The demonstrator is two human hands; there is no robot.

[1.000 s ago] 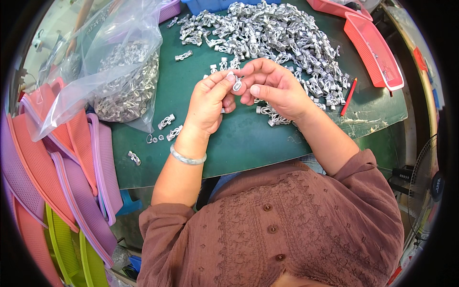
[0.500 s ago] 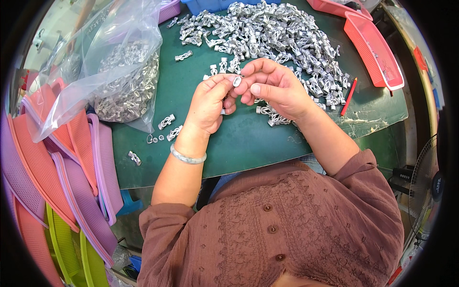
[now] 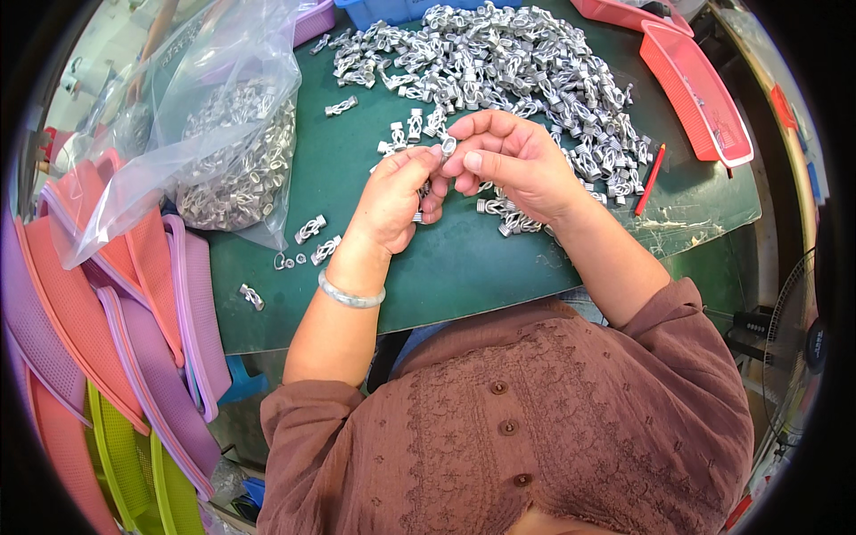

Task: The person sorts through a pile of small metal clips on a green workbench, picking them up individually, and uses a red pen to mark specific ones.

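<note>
1. A big heap of silvery pieces (image 3: 508, 76) sprawls over the green table (image 3: 481, 276), and both hands work at its near edge.
2. The left hand (image 3: 390, 194), at the heap's near left, has its thumb and forefinger pinched on 1 silvery piece (image 3: 448, 145), the other fingers curled under.
3. That piece sits between the 2 hands, just in front of the heap, with an oval ring end showing at the left thumb's tip.
4. The right hand (image 3: 517, 167), nearer the heap's middle, is half curled, its thumb apart from the forefinger; its fingertips come right up to the piece (whether they grip it, I can't tell from here).
5. Left of the heap slumps a clear plastic bag (image 3: 254, 40) of similar pieces; a few loose pieces (image 3: 310, 228) lie nearer the person.
6. Right of the heap are a red pen (image 3: 652, 180) and, beyond it, a pink basket (image 3: 667, 76).
7. A blue bin (image 3: 419, 12) stands behind the heap.
</note>
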